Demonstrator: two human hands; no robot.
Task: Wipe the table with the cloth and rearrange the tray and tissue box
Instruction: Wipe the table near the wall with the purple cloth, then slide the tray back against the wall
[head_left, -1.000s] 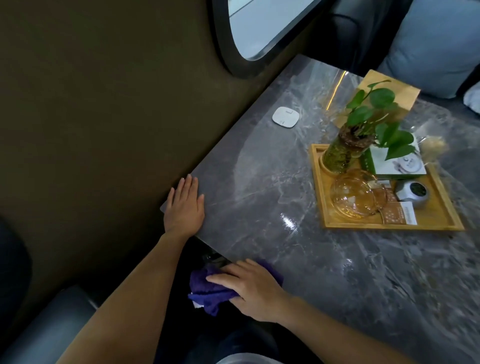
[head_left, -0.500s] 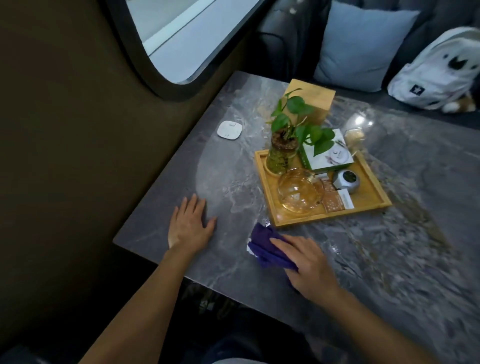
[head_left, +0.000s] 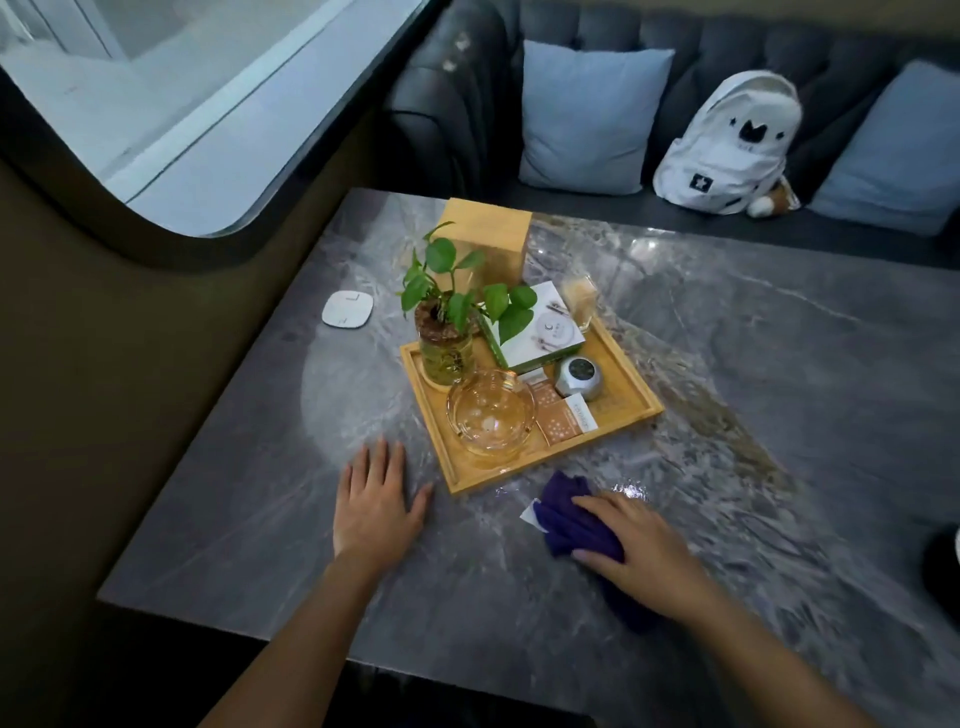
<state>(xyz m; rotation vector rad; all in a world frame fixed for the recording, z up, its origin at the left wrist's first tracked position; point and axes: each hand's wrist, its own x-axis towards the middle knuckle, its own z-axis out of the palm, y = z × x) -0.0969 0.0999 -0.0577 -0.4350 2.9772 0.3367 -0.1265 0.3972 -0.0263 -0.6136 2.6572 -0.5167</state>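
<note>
Purple folded cloth (head_left: 569, 522) lies on the grey marble counter (head_left: 779, 405), just near of the wooden tray's (head_left: 631, 384) near right edge. Right hand (head_left: 641, 548) presses flat on top of it, fingers spread over the fabric, pinning rather than clenching. Left hand (head_left: 376, 501) rests flat on the counter, palm down, released, holding nothing, just left of the tray's near corner. Tray sits mid-counter, angled, carrying a green leafy plant in a glass jar (head_left: 447, 332), an amber glass ashtray (head_left: 491, 413), a white-and-green box (head_left: 537, 332), a small silver round gadget (head_left: 579, 376) and patterned paper packets (head_left: 566, 421). Tan wooden tissue box (head_left: 488, 241) stands just far of the tray. White square pad (head_left: 347, 309) lies left, well apart.
</note>
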